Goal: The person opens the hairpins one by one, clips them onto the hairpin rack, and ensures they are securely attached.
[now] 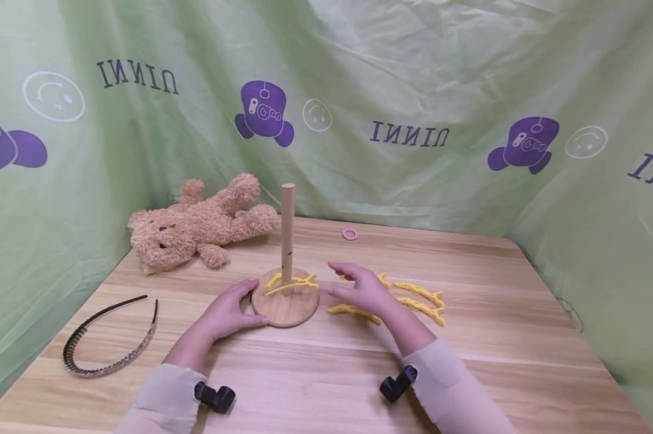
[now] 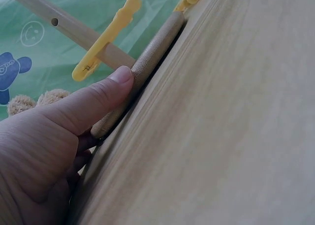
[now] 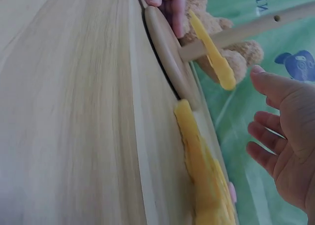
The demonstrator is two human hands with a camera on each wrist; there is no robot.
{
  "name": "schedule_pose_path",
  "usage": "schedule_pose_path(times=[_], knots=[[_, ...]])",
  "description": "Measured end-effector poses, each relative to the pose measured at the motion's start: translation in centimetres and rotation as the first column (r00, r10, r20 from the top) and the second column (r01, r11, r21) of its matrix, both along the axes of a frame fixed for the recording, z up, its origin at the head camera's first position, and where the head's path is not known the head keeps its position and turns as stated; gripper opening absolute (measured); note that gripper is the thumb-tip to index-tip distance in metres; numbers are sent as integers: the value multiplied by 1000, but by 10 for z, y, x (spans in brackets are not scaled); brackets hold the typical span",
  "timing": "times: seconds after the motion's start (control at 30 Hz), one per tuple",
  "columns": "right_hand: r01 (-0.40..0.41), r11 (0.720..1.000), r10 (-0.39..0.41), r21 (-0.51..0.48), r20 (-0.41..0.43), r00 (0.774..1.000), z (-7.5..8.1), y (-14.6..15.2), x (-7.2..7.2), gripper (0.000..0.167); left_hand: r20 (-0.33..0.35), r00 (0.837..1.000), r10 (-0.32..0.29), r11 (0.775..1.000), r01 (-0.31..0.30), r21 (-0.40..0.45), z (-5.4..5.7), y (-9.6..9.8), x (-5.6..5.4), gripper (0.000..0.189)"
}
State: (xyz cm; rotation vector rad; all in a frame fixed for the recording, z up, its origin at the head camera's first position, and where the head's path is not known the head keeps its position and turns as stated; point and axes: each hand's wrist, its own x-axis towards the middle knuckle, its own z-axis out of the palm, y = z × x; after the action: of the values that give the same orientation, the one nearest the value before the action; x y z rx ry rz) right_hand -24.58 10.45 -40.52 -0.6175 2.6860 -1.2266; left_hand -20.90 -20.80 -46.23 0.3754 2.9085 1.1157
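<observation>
My left hand (image 1: 229, 313) holds the rim of the round base of a wooden stand (image 1: 285, 310), with the thumb at the near edge and the fingers on the left side. A yellow hair clip (image 1: 291, 288) sits across the foot of the stand's upright post (image 1: 287, 229), one arm on either side of it. In the left wrist view this hair clip (image 2: 106, 40) is above the base. My right hand (image 1: 367, 292) hovers right of the stand, its fingers apart and holding nothing. Several more yellow hair clips (image 1: 421, 308) lie on the table beneath and beside it.
A brown teddy bear (image 1: 196, 229) lies at the back left. A dark, toothed headband (image 1: 109, 367) is on the table's left side. A small pink ring (image 1: 349, 234) lies behind the hair clips. Green printed cloth (image 1: 413, 72) hangs round the wooden table (image 1: 315, 392).
</observation>
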Motion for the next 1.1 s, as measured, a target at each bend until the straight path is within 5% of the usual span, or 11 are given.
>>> schedule_pose_path(times=[0.63, 1.1], knots=[[275, 960, -272, 47, -59, 960, -17, 133, 39, 58, -2, 1000, -6, 1000, 6, -14, 0, 0, 1, 96], [343, 928, -326, 147, -131, 936, -32, 183, 53, 57, 10, 1000, -9, 1000, 9, -11, 1, 0, 1, 96]])
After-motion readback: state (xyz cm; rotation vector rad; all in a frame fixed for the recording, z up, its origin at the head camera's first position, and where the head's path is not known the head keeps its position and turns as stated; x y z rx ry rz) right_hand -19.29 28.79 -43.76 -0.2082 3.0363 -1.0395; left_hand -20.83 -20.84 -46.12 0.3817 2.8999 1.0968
